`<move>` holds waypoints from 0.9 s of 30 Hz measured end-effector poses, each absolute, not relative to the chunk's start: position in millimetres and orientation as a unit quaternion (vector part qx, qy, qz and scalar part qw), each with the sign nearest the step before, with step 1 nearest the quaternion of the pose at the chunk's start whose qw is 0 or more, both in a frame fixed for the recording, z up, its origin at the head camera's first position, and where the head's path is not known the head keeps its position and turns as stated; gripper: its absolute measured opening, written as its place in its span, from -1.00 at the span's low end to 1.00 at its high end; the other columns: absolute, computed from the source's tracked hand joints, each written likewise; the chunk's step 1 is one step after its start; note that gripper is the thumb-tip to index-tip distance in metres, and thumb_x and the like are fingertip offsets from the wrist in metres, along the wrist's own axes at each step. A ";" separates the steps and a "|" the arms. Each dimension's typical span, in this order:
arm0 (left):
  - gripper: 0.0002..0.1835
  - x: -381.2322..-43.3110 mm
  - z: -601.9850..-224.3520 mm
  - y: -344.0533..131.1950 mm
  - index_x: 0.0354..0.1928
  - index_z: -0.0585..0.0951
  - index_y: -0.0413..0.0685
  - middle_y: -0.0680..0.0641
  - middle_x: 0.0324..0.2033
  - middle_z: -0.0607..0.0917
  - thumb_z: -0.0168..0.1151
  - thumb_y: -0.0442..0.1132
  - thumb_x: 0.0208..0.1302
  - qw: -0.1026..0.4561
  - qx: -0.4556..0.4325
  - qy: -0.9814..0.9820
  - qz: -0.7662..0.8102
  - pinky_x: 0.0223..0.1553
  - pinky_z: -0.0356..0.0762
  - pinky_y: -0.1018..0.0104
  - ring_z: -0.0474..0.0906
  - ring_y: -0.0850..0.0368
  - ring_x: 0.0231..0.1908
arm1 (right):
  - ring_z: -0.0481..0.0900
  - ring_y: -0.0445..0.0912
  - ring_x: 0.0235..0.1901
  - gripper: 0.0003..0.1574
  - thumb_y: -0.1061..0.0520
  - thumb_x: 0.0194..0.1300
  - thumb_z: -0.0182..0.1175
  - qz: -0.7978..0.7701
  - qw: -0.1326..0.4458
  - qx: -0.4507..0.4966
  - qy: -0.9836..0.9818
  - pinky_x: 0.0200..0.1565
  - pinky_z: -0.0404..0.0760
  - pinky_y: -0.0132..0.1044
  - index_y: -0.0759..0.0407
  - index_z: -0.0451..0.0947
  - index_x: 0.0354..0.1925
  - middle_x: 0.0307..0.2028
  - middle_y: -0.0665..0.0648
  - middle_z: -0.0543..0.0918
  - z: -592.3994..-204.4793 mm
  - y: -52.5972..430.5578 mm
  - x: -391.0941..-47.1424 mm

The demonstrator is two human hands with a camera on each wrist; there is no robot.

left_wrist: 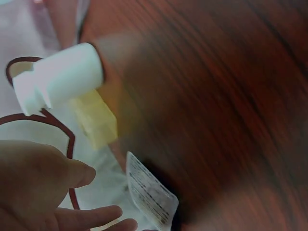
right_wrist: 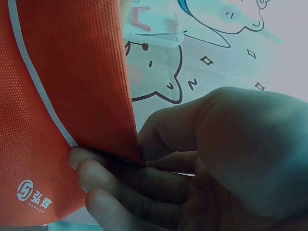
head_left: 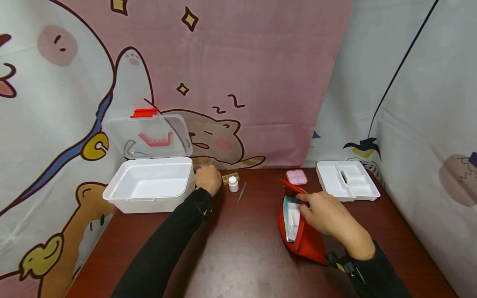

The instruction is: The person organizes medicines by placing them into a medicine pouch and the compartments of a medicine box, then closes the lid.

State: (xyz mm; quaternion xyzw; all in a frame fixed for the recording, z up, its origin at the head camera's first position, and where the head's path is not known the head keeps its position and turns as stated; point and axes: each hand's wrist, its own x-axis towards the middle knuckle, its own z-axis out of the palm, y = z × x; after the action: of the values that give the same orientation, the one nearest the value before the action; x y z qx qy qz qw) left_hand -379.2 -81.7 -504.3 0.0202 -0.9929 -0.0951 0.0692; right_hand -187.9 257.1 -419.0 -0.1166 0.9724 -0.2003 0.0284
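My left hand [head_left: 208,180] is at the back of the table, beside the right wall of the white plastic box [head_left: 149,205]. In the left wrist view its thumb and fingers are apart, with the fingertips close to a flat silvery packet [left_wrist: 151,192] with printed lines. A white bottle [head_left: 233,185] and a yellow translucent case [head_left: 225,179] stand just right of that hand. With my right hand [head_left: 329,213] I pinch the edge of a red pouch [head_left: 311,244]. The pouch gapes, showing white and pale blue packets [head_left: 293,219] inside.
Tweezers [head_left: 242,192] lie right of the bottle. A pink case [head_left: 297,177] and a white divided tray [head_left: 331,182] sit at the back right. The box's clear lid [head_left: 179,128] stands raised against the patterned cloth [head_left: 261,82].
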 end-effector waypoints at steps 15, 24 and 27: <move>-0.68 -398.0 -517.9 -82.3 0.13 0.81 -0.25 -0.37 0.05 0.83 0.25 -0.27 0.49 0.023 0.009 -1.000 -0.013 0.05 0.78 -0.13 0.75 -0.28 0.02 | 0.37 -0.11 -0.56 -0.47 0.11 0.54 0.23 -0.204 0.042 -0.109 0.972 -0.46 0.39 -0.23 0.23 0.69 0.37 -0.52 0.02 0.43 -418.3 256.1 -187.7; -0.68 -391.0 -513.4 -87.9 0.06 0.80 -0.35 -0.42 0.00 0.81 0.21 -0.27 0.50 0.041 -0.015 -0.999 -0.018 0.13 0.69 -0.18 0.78 -0.30 0.02 | 0.37 -0.10 -0.55 -0.47 0.10 0.54 0.24 -0.203 0.046 -0.109 0.972 -0.44 0.39 -0.22 0.23 0.68 0.37 -0.51 0.02 0.44 -417.2 256.2 -188.3; -0.66 -386.5 -511.5 -89.0 0.06 0.79 -0.39 -0.46 -0.01 0.79 0.24 -0.25 0.49 0.047 -0.010 -0.998 -0.044 0.13 0.71 -0.20 0.78 -0.36 0.01 | 0.38 -0.10 -0.53 -0.47 0.10 0.54 0.23 -0.202 0.045 -0.111 0.972 -0.43 0.40 -0.21 0.24 0.68 0.37 -0.50 0.03 0.46 -417.0 256.3 -188.4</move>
State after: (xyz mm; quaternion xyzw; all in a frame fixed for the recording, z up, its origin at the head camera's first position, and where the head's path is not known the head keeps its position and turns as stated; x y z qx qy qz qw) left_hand -386.5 -89.0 -511.5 -0.0104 -0.9979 -0.0435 0.0472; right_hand -188.4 256.3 -417.0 -0.1105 0.9721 -0.2019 0.0448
